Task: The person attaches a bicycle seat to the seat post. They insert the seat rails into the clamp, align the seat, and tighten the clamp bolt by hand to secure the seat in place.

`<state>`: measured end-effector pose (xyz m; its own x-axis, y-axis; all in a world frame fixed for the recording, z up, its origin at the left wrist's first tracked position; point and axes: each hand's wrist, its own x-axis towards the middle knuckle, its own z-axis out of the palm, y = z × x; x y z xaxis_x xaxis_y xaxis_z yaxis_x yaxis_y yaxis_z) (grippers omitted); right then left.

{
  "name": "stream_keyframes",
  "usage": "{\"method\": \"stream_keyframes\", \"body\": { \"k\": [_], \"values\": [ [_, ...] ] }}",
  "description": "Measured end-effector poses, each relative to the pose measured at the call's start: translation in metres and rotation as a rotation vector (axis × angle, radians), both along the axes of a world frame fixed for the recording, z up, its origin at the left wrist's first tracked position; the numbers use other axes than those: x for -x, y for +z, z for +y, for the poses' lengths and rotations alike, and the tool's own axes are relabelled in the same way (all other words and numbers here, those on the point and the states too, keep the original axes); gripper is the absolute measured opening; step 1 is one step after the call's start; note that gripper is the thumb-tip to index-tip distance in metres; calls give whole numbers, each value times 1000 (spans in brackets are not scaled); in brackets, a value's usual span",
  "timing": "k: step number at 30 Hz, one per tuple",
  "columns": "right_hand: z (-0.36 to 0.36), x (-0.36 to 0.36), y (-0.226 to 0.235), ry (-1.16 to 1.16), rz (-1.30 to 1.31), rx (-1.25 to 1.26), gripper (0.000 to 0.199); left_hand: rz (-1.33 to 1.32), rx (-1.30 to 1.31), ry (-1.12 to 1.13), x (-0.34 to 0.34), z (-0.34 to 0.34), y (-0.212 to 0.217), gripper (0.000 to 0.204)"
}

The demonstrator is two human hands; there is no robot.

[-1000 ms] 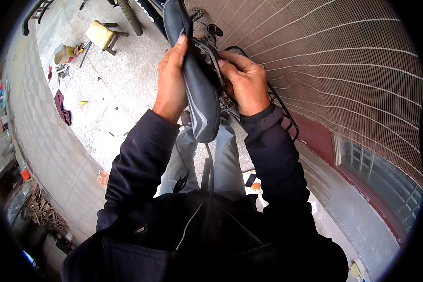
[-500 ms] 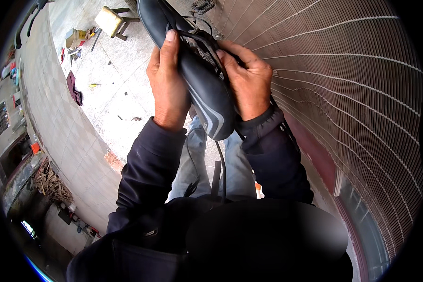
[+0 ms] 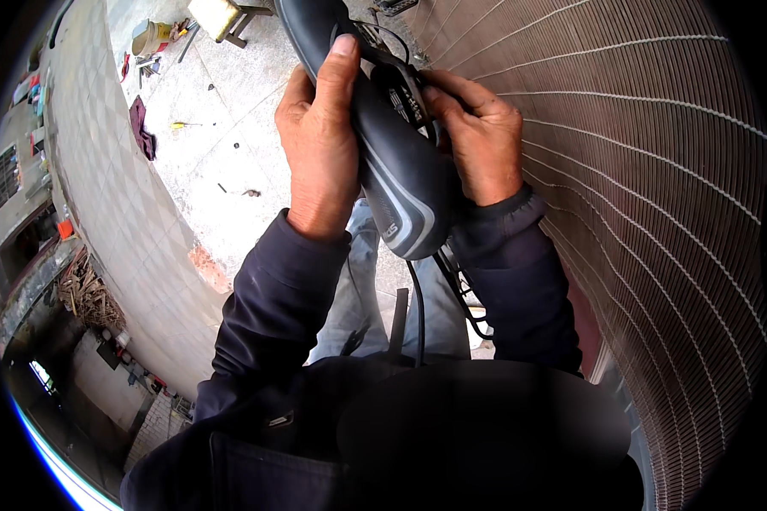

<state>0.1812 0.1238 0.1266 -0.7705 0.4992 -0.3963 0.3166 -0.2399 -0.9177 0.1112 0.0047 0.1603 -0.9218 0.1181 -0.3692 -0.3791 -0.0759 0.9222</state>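
A black bicycle saddle (image 3: 388,140) with grey curved stripes is tilted in front of me, its rounded end toward my body. My left hand (image 3: 320,140) grips its left side, thumb on top and fingers wrapped beneath. On the other side my right hand (image 3: 483,140) is closed, thumb and forefinger pinching a black cable (image 3: 407,75) that loops along the saddle's underside. Metal parts under the saddle show between this cable and the saddle's edge. A dark cord (image 3: 419,311) hangs below the saddle in front of my jeans.
To my right rises a brown slatted screen (image 3: 639,153) with white cords. On the pale floor ahead are a stool (image 3: 216,17), a yellowish bucket (image 3: 151,37), scattered tools, a dark red cloth (image 3: 141,128) and a yellow-handled tool (image 3: 179,125). Sticks (image 3: 89,294) are heaped far left.
The saddle and both hands have shifted right in the picture, as has the floor behind. My left hand keeps its grip; the right hand's fingers stay at the cable beside the saddle.
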Motion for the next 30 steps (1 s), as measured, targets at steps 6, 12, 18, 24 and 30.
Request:
{"method": "stream_keyframes", "body": {
  "k": [6,12,18,24,30],
  "values": [
    [-2,0,-14,2,109,42,19,156,235,-9,0,13,14,47],
    [5,1,-9,44,122,190,21,159,326,-38,3,10,19,49],
    [6,-1,-10,55,163,225,22,209,473,-91,7,2,12,55],
    [12,-2,-22,125,145,216,22,141,623,-134,7,7,7,58],
    [19,5,-28,199,157,181,21,132,595,-111,9,9,4,58]
  ]
}}
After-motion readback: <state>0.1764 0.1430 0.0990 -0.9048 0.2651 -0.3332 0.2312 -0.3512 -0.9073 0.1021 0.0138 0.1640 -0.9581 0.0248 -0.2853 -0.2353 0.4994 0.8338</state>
